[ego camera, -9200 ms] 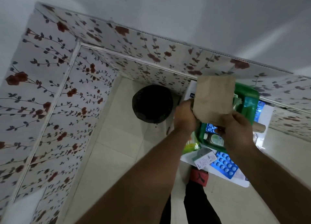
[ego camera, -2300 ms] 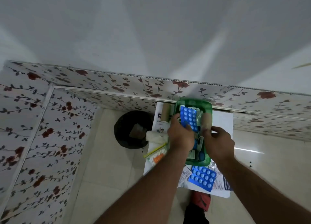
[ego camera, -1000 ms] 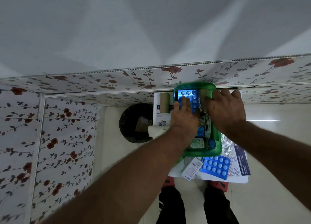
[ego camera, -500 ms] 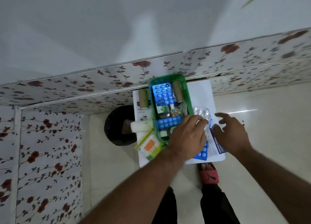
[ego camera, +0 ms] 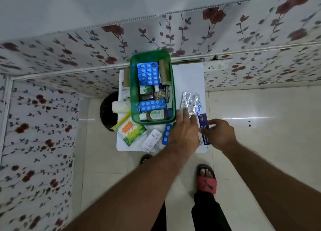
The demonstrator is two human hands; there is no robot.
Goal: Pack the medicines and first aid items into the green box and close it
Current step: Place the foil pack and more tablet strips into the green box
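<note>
Box (ego camera: 133,71) part-filled, lid off; foil strips (ego camera: 190,101), swabs (ego camera: 132,131) still out. Left hand (ego camera: 184,131), right hand (ego camera: 219,133) spread, empty.

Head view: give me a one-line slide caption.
Both hands, left hand and right hand, reach for silver blister strips beside the half-packed, lidless green box on the white table.

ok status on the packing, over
Both hands empty: left hand reaching toward silver blister strips, right hand over a purple packet. Green box open, part filled. Path unobstructed.
</note>
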